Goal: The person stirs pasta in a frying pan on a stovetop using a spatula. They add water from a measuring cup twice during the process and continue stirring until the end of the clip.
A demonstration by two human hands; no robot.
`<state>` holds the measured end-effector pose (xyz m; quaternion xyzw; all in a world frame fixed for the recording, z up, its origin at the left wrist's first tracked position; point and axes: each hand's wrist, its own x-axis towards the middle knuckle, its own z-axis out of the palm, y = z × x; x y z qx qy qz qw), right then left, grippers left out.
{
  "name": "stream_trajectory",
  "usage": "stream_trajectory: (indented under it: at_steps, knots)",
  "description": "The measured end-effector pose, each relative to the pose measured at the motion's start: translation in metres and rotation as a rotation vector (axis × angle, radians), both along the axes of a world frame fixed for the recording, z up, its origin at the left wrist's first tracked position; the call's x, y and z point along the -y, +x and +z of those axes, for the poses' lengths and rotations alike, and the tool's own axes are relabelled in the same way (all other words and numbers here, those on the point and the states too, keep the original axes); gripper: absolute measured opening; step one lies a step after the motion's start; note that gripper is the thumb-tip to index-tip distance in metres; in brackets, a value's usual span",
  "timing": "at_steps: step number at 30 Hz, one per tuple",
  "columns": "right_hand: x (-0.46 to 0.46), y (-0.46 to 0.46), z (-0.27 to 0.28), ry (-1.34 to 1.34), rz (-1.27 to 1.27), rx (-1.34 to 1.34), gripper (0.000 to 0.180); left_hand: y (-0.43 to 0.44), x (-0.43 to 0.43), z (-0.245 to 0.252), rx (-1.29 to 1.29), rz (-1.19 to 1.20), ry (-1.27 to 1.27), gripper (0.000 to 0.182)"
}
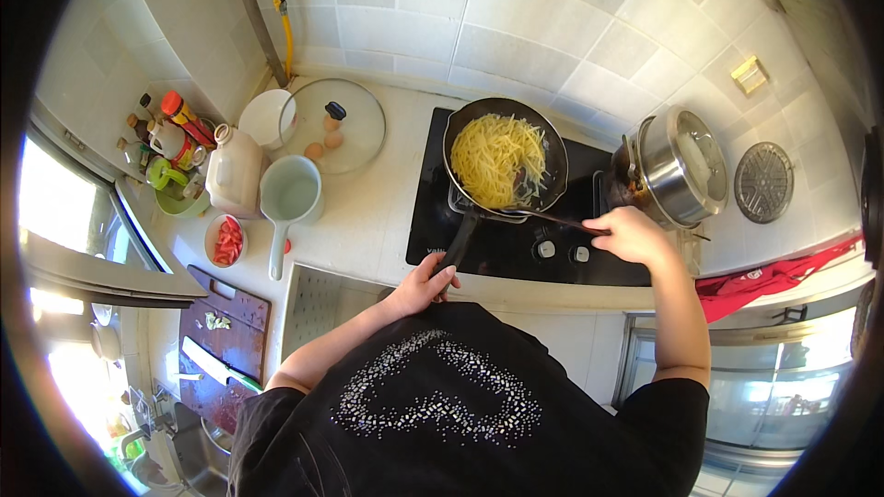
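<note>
My left hand (423,284) grips the black handle (461,241) of a dark frying pan (556,183) on the left part of a black glass cooktop (497,259). Pale yellow shreds, apparently shredded potato (497,155), fill much of the pan, heaped to its left. From the right, my right hand (632,235) holds the thin dark handle of a cooking spatula (552,218). The spatula's shaft crosses the pan's near rim, and its working end is hard to make out among the shreds.
A stainless steel pot with a glass lid (690,162) stands at the cooktop's right. Leftward are a glass lid (366,110) over three eggs, a pale green saucepan (293,186), a bowl of cut tomato (226,241) and several bottles. A knife (207,360) lies on a cutting board (242,310).
</note>
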<state>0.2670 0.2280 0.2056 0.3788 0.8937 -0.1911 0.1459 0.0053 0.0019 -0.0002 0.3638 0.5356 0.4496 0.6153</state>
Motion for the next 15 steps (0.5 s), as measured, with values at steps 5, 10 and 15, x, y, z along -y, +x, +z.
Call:
stream_trajectory:
  at_steps: [5,10,15]
  knots:
    - [-0.001,-0.031,-0.068,-0.080,-0.306,-0.263,0.038,0.001,0.001,0.001,-0.019,0.028,-0.026,0.052]
    - [-0.010,-0.030,-0.073,-0.020,-0.417,-0.385,0.039,0.000,0.001,0.002,0.006,0.022,-0.012,0.053]
    - [-0.022,-0.042,-0.093,0.196,-0.348,-0.360,0.038,0.000,0.001,0.003,-0.010,0.012,-0.025,0.052]
